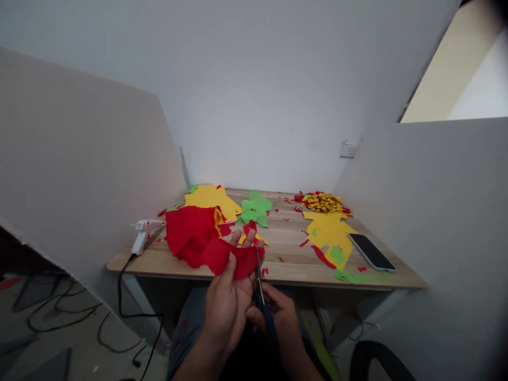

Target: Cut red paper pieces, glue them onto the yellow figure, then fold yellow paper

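Note:
Red felt-like sheet (234, 258) lies across the palm of my left hand (227, 299), pinned by the thumb, with the fingers reaching up behind it. My right hand (281, 315) grips a pair of scissors (262, 299) with dark blue handles. Its blades point up and away from me, at the right end of the red piece; whether they are parted I cannot tell. Just beyond my left hand, a larger crumpled red sheet (190, 230) lies on the table and seems to run on into the held part.
A white glue gun (141, 238) with a black cord stands at the table's left edge. Yellow sheets (210, 200), green pieces (256, 209) and red scraps lie about. At right are a ruffled yellow bundle (322, 202), yellow cutouts (329, 233) and a phone (372, 252).

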The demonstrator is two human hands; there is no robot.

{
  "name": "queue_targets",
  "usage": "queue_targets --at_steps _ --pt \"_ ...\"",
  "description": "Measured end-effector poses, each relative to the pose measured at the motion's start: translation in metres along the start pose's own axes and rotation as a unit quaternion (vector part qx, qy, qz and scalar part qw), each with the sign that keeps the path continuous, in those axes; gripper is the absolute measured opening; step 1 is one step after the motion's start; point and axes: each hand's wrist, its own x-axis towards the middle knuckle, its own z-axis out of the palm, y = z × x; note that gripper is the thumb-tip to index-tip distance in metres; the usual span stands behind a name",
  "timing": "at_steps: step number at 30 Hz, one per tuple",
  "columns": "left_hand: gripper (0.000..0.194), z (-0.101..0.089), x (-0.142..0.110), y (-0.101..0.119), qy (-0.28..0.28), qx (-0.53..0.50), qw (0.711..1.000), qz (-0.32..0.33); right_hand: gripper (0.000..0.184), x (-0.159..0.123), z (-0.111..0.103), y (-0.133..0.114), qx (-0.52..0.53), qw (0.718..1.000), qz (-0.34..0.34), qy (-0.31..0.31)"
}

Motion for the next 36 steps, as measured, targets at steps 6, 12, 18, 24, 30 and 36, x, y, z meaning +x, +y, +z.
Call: queue_targets --at_steps 6,12,18,24,30,36 --pt "0.051 -0.006 0.009 0.013 -0.003 -0.027 0.999 -0.026 0.064 0.0 -0.007 0.003 -0.04 0.996 0.071 0.03" --pt "0.051 -0.012 0.015 0.023 0.008 -0.047 0.996 -0.074 0.069 -0.005 -0.009 -0.007 -0.045 0.996 0.075 0.02" --pt "0.053 -0.013 0.014 0.029 0.008 -0.036 0.995 -0.089 0.067 -0.01 -0.02 -0.019 -0.057 0.996 0.071 -0.021" --pt "0.057 -0.018 0.017 0.03 -0.008 0.001 0.997 -0.073 0.079 -0.016 -0.02 0.006 0.007 0.992 0.125 -0.031" --pt "0.059 -0.025 0.019 0.032 0.01 0.092 0.994 -0.054 0.099 -0.028 -0.025 0.035 -0.004 0.988 0.145 -0.055" --pt "0.047 -0.027 0.02 0.03 0.024 0.198 0.98 -0.012 0.089 -0.039 -0.027 0.032 0.069 0.988 0.119 -0.067"
